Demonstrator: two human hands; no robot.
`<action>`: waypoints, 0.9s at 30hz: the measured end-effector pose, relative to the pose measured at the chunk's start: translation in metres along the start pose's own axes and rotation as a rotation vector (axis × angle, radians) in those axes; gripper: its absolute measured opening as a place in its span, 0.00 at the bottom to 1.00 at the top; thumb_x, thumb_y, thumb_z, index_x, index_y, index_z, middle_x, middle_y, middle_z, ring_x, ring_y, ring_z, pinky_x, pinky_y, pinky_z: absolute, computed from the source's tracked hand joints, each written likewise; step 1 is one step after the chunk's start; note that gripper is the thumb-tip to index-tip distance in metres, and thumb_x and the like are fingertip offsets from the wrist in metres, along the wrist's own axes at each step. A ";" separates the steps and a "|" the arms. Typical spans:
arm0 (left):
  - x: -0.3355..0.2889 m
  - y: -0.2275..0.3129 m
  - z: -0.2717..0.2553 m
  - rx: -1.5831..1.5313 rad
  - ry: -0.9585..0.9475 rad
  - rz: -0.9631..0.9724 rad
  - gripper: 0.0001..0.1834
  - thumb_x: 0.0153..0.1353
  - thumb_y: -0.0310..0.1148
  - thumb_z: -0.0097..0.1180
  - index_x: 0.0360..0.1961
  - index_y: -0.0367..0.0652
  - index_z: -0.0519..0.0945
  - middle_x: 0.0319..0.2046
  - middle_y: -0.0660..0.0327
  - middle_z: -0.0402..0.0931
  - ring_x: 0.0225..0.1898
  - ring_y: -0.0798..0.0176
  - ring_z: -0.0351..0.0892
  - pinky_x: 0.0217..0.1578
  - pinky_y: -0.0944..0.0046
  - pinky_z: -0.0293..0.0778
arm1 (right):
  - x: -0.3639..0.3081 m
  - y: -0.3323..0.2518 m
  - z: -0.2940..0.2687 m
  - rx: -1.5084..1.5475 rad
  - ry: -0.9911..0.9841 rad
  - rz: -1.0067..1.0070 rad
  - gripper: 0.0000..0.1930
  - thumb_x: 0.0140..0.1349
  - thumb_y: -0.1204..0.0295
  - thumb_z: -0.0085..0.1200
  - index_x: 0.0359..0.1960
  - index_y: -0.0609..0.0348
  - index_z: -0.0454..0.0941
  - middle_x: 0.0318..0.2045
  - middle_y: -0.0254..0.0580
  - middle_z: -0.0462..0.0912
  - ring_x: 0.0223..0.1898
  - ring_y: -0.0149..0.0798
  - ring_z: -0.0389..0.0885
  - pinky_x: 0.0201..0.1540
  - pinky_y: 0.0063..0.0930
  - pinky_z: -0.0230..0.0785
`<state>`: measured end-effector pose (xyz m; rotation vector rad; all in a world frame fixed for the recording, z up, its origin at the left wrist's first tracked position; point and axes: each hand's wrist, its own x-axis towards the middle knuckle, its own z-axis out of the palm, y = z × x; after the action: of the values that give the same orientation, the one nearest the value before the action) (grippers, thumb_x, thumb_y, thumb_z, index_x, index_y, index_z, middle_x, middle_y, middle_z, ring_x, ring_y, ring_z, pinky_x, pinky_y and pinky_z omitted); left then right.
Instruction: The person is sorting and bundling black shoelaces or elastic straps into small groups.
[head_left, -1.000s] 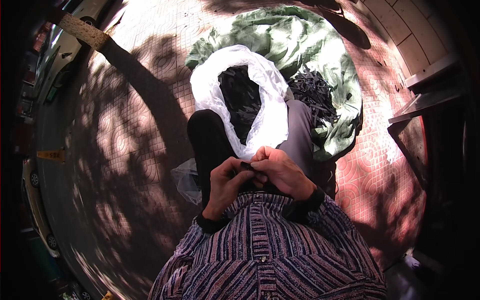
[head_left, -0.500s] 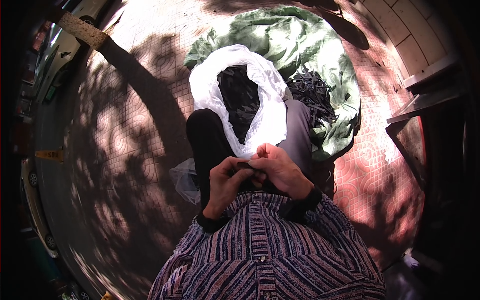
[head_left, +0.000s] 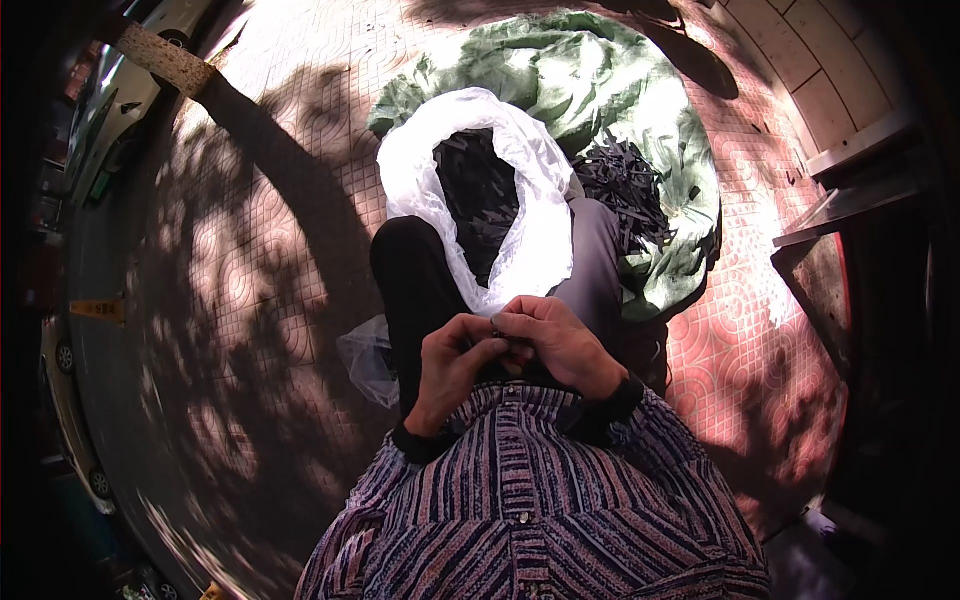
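Note:
My left hand (head_left: 455, 362) and my right hand (head_left: 563, 343) meet in front of my lap, with fingertips pinched close together. Between them is a small dark piece (head_left: 497, 334), mostly hidden by the fingers, so its exact kind does not show. Just beyond the hands, a white plastic bag (head_left: 402, 160) stands between my knees with its mouth spread wide. Inside it lie many thin black strips (head_left: 478, 190). A loose pile of similar black strips (head_left: 625, 190) rests to the right on a green woven sheet (head_left: 540, 50).
A clear plastic bag (head_left: 368, 365) lies beside my left leg. Patterned paving (head_left: 270, 290) surrounds me, patched with shade. A post (head_left: 165, 58) stands at the far left near parked cars (head_left: 75, 420). To the right are a metal-edged ledge (head_left: 850, 215) and a tiled wall (head_left: 825, 60).
My right hand's raised fingers have come down and curled closer over the left fingertips. Less of the small dark piece shows. The bag and the pile stay where they were.

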<state>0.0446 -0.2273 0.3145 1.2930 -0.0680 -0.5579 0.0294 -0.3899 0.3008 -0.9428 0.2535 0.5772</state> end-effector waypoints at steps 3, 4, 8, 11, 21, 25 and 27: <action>-0.001 0.003 0.002 -0.007 -0.024 0.021 0.08 0.51 0.20 0.58 0.34 0.34 0.76 0.28 0.63 0.77 0.32 0.74 0.74 0.36 0.74 0.70 | 0.000 -0.001 -0.003 0.090 0.022 0.006 0.11 0.59 0.68 0.53 0.36 0.61 0.69 0.22 0.29 0.69 0.17 0.20 0.63 0.16 0.13 0.54; -0.001 0.003 0.003 0.008 -0.029 0.026 0.08 0.51 0.20 0.58 0.34 0.34 0.77 0.29 0.63 0.77 0.32 0.74 0.75 0.37 0.74 0.70 | 0.001 0.000 -0.004 0.083 0.021 -0.011 0.11 0.57 0.69 0.54 0.36 0.61 0.68 0.22 0.30 0.70 0.17 0.21 0.64 0.16 0.13 0.55; -0.001 0.002 0.003 0.018 -0.028 0.028 0.08 0.52 0.19 0.57 0.35 0.33 0.77 0.29 0.62 0.78 0.32 0.73 0.75 0.37 0.74 0.71 | -0.001 -0.003 -0.009 0.117 -0.023 -0.013 0.11 0.54 0.74 0.55 0.34 0.63 0.66 0.24 0.36 0.72 0.21 0.27 0.70 0.24 0.18 0.63; -0.002 0.000 0.003 0.023 -0.025 0.034 0.08 0.52 0.19 0.57 0.35 0.34 0.77 0.29 0.62 0.78 0.32 0.73 0.75 0.37 0.74 0.70 | 0.000 -0.001 -0.010 0.079 -0.034 -0.011 0.11 0.54 0.75 0.55 0.35 0.63 0.66 0.24 0.37 0.73 0.21 0.26 0.70 0.25 0.18 0.63; -0.003 -0.002 -0.009 0.505 -0.126 0.276 0.09 0.46 0.21 0.61 0.32 0.36 0.79 0.27 0.63 0.73 0.30 0.71 0.72 0.31 0.72 0.68 | -0.007 -0.010 -0.009 -0.143 -0.159 0.187 0.15 0.56 0.63 0.58 0.35 0.62 0.71 0.24 0.32 0.73 0.19 0.22 0.67 0.21 0.14 0.58; 0.000 0.001 -0.010 0.669 -0.077 0.454 0.11 0.49 0.25 0.61 0.36 0.36 0.78 0.25 0.66 0.70 0.26 0.75 0.69 0.26 0.75 0.66 | -0.008 -0.016 -0.008 -0.219 -0.232 0.155 0.16 0.60 0.58 0.51 0.30 0.61 0.74 0.22 0.30 0.73 0.19 0.20 0.66 0.21 0.13 0.58; 0.001 -0.001 -0.015 0.424 0.049 0.246 0.12 0.51 0.26 0.60 0.37 0.36 0.78 0.24 0.67 0.70 0.23 0.76 0.67 0.24 0.77 0.64 | -0.007 -0.015 -0.009 -0.193 -0.213 0.072 0.16 0.61 0.58 0.49 0.29 0.61 0.75 0.21 0.30 0.73 0.19 0.20 0.66 0.21 0.13 0.58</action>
<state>0.0503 -0.2146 0.3086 1.6807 -0.3144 -0.3074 0.0327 -0.4067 0.3094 -1.0518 0.0405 0.7727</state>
